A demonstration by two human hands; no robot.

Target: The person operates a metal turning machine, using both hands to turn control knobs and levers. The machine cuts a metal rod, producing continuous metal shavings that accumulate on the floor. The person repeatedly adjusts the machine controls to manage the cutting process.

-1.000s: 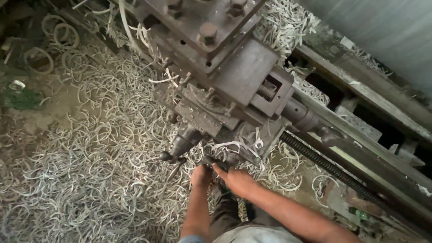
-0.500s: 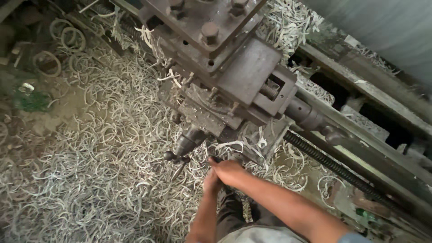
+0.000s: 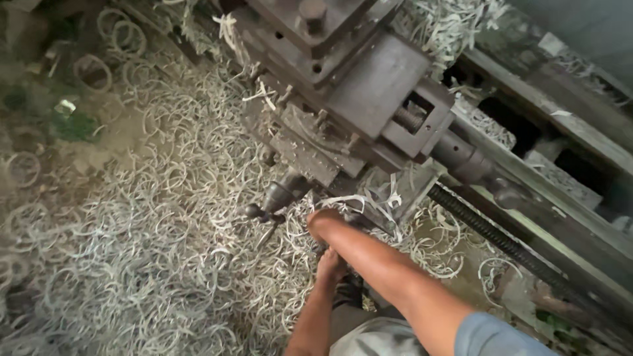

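A worn grey lathe carriage (image 3: 369,99) fills the top middle, and a dark crank handle (image 3: 273,198) sticks out below it. My right hand (image 3: 324,224) comes in from the lower right on a bare forearm with a blue sleeve. It is curled down over a dark handle (image 3: 356,219) at the carriage's lower edge, with the fingers tucked out of sight. My left hand (image 3: 330,265) lies just under the right forearm, close to the same spot. It is partly hidden, so its fingers cannot be made out.
Curly metal shavings (image 3: 151,250) cover the floor on the left and around my feet. A long threaded lead screw (image 3: 501,240) and the lathe bed rails (image 3: 560,118) run diagonally to the lower right. Metal rings (image 3: 92,69) lie at the upper left.
My right arm has swung left across the left hand and now covers it. The view has shifted slightly, so the carriage sits a little higher and further right.
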